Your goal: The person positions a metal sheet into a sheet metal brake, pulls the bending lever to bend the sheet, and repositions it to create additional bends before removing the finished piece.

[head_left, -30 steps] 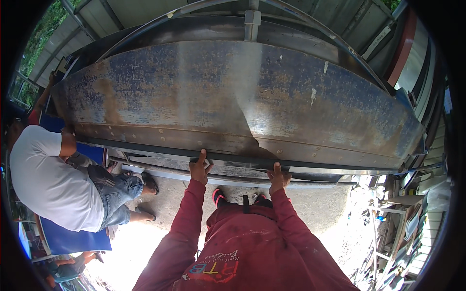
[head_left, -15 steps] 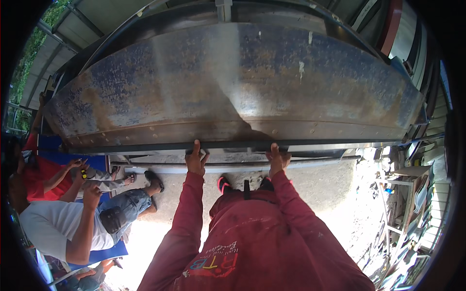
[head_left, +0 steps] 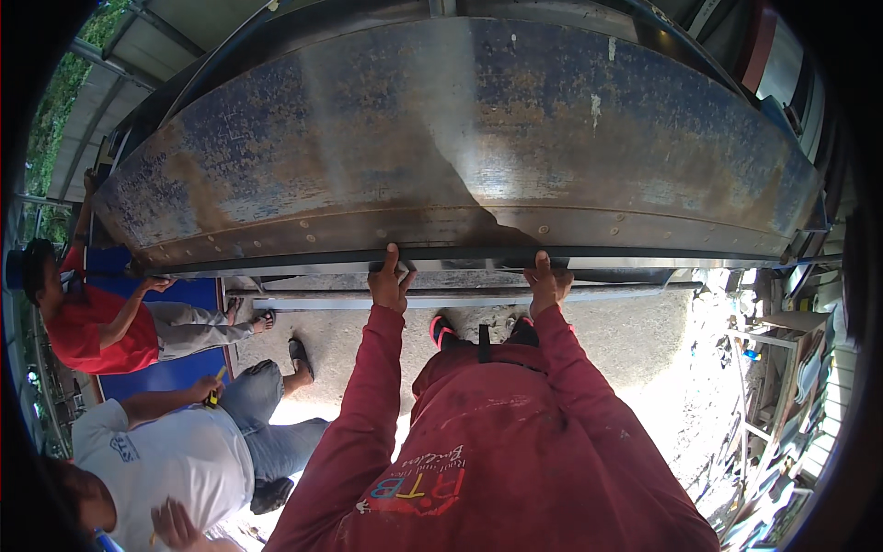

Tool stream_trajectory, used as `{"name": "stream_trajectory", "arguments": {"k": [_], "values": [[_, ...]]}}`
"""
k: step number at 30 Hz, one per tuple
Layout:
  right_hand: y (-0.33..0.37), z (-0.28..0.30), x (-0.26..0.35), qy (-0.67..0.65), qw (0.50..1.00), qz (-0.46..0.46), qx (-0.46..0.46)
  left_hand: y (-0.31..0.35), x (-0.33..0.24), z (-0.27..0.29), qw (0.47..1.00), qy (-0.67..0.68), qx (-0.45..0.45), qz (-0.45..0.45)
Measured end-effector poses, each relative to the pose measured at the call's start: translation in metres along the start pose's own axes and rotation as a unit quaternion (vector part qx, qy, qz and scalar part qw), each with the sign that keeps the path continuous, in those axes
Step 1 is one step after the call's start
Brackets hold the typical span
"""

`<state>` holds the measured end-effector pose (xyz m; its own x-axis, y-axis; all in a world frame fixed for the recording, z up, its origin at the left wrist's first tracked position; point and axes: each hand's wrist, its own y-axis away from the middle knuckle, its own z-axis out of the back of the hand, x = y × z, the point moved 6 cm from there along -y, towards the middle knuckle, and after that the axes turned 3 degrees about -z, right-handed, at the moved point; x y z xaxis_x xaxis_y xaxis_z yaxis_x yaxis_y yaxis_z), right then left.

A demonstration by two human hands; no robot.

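A long, narrow metal strip (head_left: 469, 260) with a dark upper edge runs across the front of a big, worn steel machine plate (head_left: 368, 156). My left hand (head_left: 391, 283) is closed on the strip left of its middle, thumb on top and fingers curled below. To its right, my right hand (head_left: 549, 281) grips the same strip in the same way. How far the strip reaches in under the plate is hidden. At the left end, a co-worker in a red shirt (head_left: 106, 322) has one hand near the strip's end and the other raised on the machine's side.
A person in a white shirt (head_left: 175, 460) stands close on my left, holding a yellow tape measure (head_left: 214, 397). A horizontal bar (head_left: 460, 296) crosses low beneath the strip. Blue sheets (head_left: 175, 363) lie at the left. Racks with stacked scrap (head_left: 782, 359) stand at the right.
The person in white has turned and shifted, bringing the tape measure lower and away from the red-shirted co-worker. My hands keep their hold on the strip; the view has moved slightly.
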<state>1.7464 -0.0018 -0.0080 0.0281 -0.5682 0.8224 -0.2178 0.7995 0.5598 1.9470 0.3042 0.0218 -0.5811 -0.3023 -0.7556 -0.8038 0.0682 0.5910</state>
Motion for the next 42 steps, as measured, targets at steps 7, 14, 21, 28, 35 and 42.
{"name": "stream_trajectory", "arguments": {"k": [7,14,21,28,35,42], "values": [[0.0,-0.005,0.003,-0.006,1.0,0.001,0.025,-0.005,0.002,0.004,1.0,-0.005,-0.005,-0.002],[0.002,-0.004,0.005,-0.008,1.0,-0.007,0.017,-0.001,-0.001,-0.001,1.0,-0.007,-0.02,0.002],[0.006,-0.006,0.011,0.002,0.999,-0.016,0.048,-0.005,0.002,0.007,1.0,-0.005,0.003,0.005],[0.001,-0.002,0.017,0.049,0.997,-0.015,0.059,-0.003,0.0,-0.002,1.0,-0.013,-0.001,0.009],[0.007,-0.004,0.023,0.04,0.998,-0.014,0.05,-0.002,0.003,0.005,0.997,0.023,0.067,-0.009],[-0.001,-0.004,0.004,0.004,0.999,-0.016,0.033,-0.001,0.01,0.003,0.998,0.033,0.045,-0.001]]}}
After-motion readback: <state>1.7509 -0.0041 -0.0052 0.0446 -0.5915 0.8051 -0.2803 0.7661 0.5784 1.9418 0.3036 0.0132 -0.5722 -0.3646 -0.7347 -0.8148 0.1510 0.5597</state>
